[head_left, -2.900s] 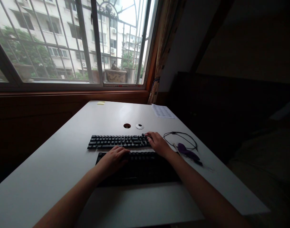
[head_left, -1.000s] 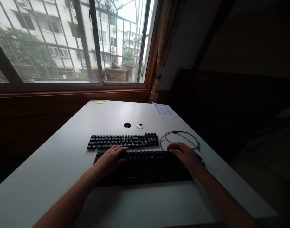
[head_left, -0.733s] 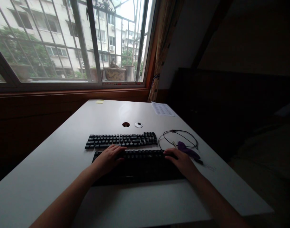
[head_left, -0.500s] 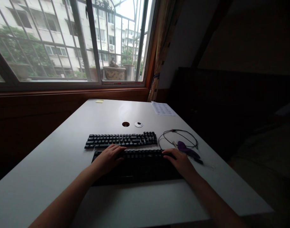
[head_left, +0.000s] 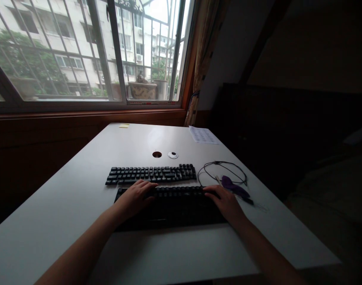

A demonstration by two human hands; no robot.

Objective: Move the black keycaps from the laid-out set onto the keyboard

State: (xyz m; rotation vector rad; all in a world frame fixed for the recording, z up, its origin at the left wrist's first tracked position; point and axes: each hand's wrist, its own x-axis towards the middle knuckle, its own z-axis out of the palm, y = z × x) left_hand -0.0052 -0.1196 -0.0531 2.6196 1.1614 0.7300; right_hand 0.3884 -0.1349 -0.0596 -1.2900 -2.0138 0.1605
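Note:
A black keyboard lies on the white table, with a row of keycaps along its far side; its nearer part is too dark to make out. My left hand rests over its left part, fingers stretched toward the far edge and thumb apart. At the right end of that row, my right hand has its thumb and index finger bent close together on the keyboard; anything between the fingertips is too small to tell. Just behind, loose black keycaps stand in rows on the tabletop.
To the right lie a coiled black cable and a purple item. Farther back are a round hole, a white ring-shaped cover, printed paper and yellow notes. A barred window stands beyond the white table.

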